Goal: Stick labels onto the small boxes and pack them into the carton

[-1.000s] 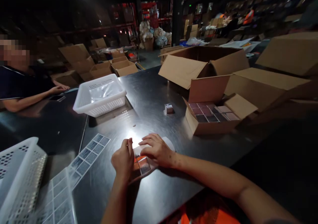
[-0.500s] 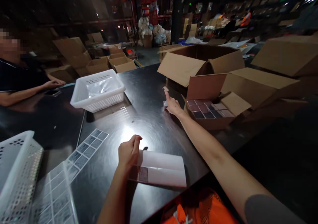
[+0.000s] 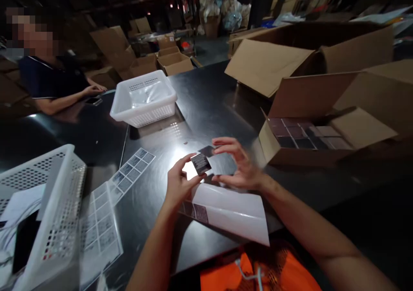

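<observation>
My left hand [image 3: 182, 177] pinches a small square box [image 3: 201, 164] between thumb and fingers; the face toward me is dark with fine pale print. My right hand [image 3: 237, 166] is just to the right of it, thumb and fingers spread apart and holding nothing. Below both hands a curled white label sheet [image 3: 235, 205] lies near the table edge, with a few dark square labels at its left end. To the left, a strip of grey square labels [image 3: 134, 170] and a clear sheet of labels [image 3: 101, 222] lie on the dark shiny table [image 3: 200, 93].
An open carton [image 3: 309, 147] packed with small boxes stands at right, before a larger open carton [image 3: 271, 63]. A white basket [image 3: 145, 114] with clear plastic inside sits farther back. Another white basket [image 3: 61, 196] is at left. A person [image 3: 58, 80] sits across the table.
My right hand has come back from beside the carton to the middle. My left hand has risen off the label sheet and now holds the small box. The view has turned downward.
</observation>
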Demonstrator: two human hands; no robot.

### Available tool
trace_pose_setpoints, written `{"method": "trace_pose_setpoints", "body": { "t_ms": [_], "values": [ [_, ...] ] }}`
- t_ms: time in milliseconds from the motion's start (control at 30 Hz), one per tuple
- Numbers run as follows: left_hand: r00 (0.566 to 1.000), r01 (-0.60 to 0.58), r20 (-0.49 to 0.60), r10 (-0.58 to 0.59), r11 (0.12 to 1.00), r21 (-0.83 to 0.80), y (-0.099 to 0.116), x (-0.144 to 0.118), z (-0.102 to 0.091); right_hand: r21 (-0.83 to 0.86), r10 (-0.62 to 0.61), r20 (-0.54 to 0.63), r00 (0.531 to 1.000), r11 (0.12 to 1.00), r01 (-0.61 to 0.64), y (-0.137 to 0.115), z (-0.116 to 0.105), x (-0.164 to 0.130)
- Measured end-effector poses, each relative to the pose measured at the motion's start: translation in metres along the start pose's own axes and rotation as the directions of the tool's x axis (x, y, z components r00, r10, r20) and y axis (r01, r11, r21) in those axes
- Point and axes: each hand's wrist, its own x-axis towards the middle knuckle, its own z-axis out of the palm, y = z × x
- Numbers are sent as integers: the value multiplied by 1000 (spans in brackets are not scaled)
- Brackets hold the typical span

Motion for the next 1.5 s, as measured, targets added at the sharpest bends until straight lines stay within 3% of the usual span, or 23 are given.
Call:
{"method": "trace_pose_setpoints", "body": {
  "t_ms": [67, 133, 233, 333, 567, 667, 1267, 1400, 1500],
  "values": [
    [998, -61, -5, 61, 996, 62, -1, -1, 1, 216, 204, -130, 970, 961, -173, -1, -14, 0],
    [994, -112, 15, 111, 988, 106, -1, -3, 4, 429, 396, -162, 904, 853, -297, -3, -21, -1],
    [983, -180, 65, 172, 970, 165, -2, -6, 11, 527, 592, 38, 805, 672, -520, -8, -22, -4],
    [970, -235, 112, 215, 948, 216, -5, -10, 14, 475, 669, 210, 713, 568, -673, -14, -16, -7],
    [952, -305, 120, 283, 916, 261, -6, -13, 15, 472, 772, 223, 595, 449, -759, -16, -4, -14],
    [944, -328, 130, 303, 903, 277, -6, -14, 15, 474, 782, 239, 576, 424, -772, -16, -4, -14],
    [946, -323, 124, 299, 900, 294, -4, -15, 15, 465, 788, 233, 570, 424, -777, -20, -4, -10],
    [948, -317, 121, 294, 898, 306, -6, -18, 16, 397, 792, 155, 591, 497, -771, -20, 1, -13],
    [964, -265, 85, 251, 899, 350, -4, -19, 18, 193, 785, -7, 619, 609, -770, -17, -1, -14]
  ]
}}
